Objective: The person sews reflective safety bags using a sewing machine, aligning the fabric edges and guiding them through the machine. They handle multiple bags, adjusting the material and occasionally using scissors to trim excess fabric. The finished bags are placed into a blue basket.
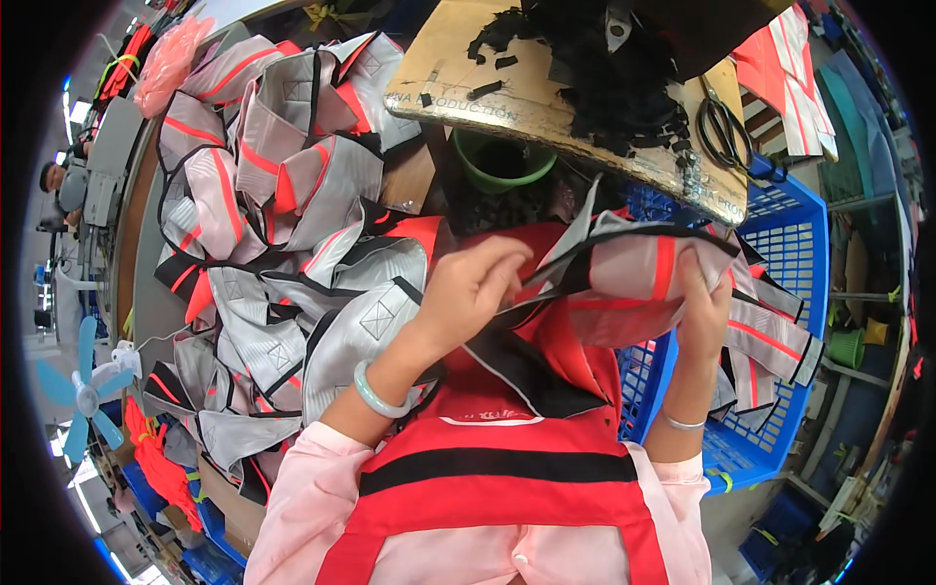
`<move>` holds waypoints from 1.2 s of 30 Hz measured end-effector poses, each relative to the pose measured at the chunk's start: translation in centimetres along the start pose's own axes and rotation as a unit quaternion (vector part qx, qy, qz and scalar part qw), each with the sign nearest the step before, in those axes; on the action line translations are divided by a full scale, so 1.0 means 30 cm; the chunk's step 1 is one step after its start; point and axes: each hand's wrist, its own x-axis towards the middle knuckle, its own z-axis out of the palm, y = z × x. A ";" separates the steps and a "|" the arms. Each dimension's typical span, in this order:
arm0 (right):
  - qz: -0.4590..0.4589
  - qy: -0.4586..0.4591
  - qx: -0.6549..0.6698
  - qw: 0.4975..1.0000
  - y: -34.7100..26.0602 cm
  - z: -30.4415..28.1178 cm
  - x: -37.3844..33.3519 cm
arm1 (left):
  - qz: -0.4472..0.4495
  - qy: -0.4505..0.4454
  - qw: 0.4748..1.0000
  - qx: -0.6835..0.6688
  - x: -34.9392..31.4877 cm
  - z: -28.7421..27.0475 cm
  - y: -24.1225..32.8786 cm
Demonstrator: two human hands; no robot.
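Observation:
A sewn fabric piece [624, 268], grey with a red-orange stripe and black edging, stretches between my hands over my lap. My right hand [700, 317] grips its right end, thumb on the grey face. My left hand [470, 294] is closed at the black-edged left side, its fingertips pinched; what exactly lies between them is partly hidden. Black and red parts of the fabric hang down across my red apron [497, 468]. To my left lies a large heap of similar grey, red and black pieces [375, 317].
A cardboard-topped table [448, 93] ahead carries black fabric scraps [624, 107] and black-handled scissors [723, 132]. Beneath its edge is a green tub [502, 175]. On the right, a blue plastic basket [809, 219] holds more striped pieces [765, 341]. A blue fan [86, 398] stands far left.

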 end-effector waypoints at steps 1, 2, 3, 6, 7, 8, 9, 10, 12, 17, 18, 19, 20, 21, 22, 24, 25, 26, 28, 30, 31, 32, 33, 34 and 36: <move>0.008 0.007 0.005 1.000 0.017 -0.017 0.009 | 0.102 0.033 0.993 0.044 0.021 0.013 -0.010; 0.016 0.012 0.008 1.000 0.030 -0.027 0.022 | 0.204 0.067 0.973 0.085 0.049 0.033 -0.011; 0.011 -0.008 -0.009 1.000 0.038 -0.029 0.015 | 0.220 0.058 0.961 0.156 0.064 0.048 0.010; -0.001 -0.101 -0.016 0.995 0.027 -0.050 -0.013 | 0.263 -0.017 0.953 0.151 0.140 0.072 -0.029; 0.000 -0.121 0.008 0.993 0.019 -0.063 -0.012 | 0.285 -0.018 0.950 0.123 0.147 0.081 -0.044; 0.000 -0.134 0.034 0.990 0.016 -0.077 -0.013 | 0.309 -0.025 0.946 0.097 0.160 0.085 -0.045; 0.017 -0.081 0.028 0.996 0.032 -0.084 -0.011 | 0.333 -0.032 0.940 0.070 0.170 0.089 -0.042; -0.010 -0.035 -0.030 0.999 0.037 -0.082 -0.005 | 0.308 -0.043 0.950 0.032 0.164 0.105 -0.033; -0.067 0.055 -0.144 0.986 0.008 -0.027 0.022 | 0.248 -0.005 0.967 0.061 0.169 0.109 -0.021; -0.395 -0.080 -0.547 0.734 -0.188 0.181 -0.062 | 0.282 0.038 0.948 0.142 0.189 0.053 0.000; -0.350 -0.096 -0.590 0.721 -0.200 0.194 -0.059 | 0.284 0.049 0.944 0.159 0.200 0.032 0.009; -0.331 -0.094 -0.617 0.708 -0.212 0.205 -0.047 | 0.254 0.063 0.941 0.215 0.201 0.009 0.001; -0.309 -0.090 -0.646 0.692 -0.220 0.213 -0.028 | 0.251 0.054 0.938 0.232 0.199 0.008 0.012; -0.315 -0.110 -0.654 0.679 -0.214 0.218 -0.010 | 0.248 0.045 0.935 0.249 0.192 0.005 0.034; -0.321 -0.131 -0.661 0.665 -0.198 0.223 0.008 | 0.244 0.037 0.932 0.266 0.184 0.000 0.056; -0.326 -0.154 -0.647 0.672 -0.155 0.229 0.037 | 0.213 0.033 0.940 0.264 0.178 -0.009 0.102; -0.323 -0.157 -0.626 0.692 -0.125 0.230 0.048 | 0.180 0.027 0.951 0.250 0.166 -0.021 0.127; -0.323 -0.161 -0.607 0.709 -0.098 0.231 0.065 | 0.148 0.025 0.961 0.234 0.158 -0.035 0.138; -0.360 -0.188 -0.492 0.770 -0.077 0.189 0.095 | 0.252 -0.048 0.944 0.207 0.170 -0.070 0.087; -0.291 -0.256 -0.407 0.827 -0.069 0.168 0.070 | 0.320 -0.155 0.914 0.197 0.185 -0.098 0.032; -0.253 -0.283 -0.378 0.844 -0.089 0.157 0.068 | 0.322 -0.183 0.917 0.148 0.195 -0.099 -0.003; -0.225 -0.308 -0.368 0.848 -0.112 0.142 0.070 | 0.258 -0.243 0.929 0.104 0.191 -0.099 -0.005; -0.200 -0.336 -0.357 0.849 -0.139 0.129 0.080 | 0.192 -0.295 0.934 0.057 0.177 -0.104 0.002; -0.174 -0.364 -0.345 0.847 -0.155 0.116 0.090 | 0.125 -0.345 0.930 0.011 0.165 -0.112 0.015; -0.107 -0.356 -0.318 0.872 -0.171 0.088 0.112 | 0.081 -0.346 0.933 0.055 0.170 -0.127 0.092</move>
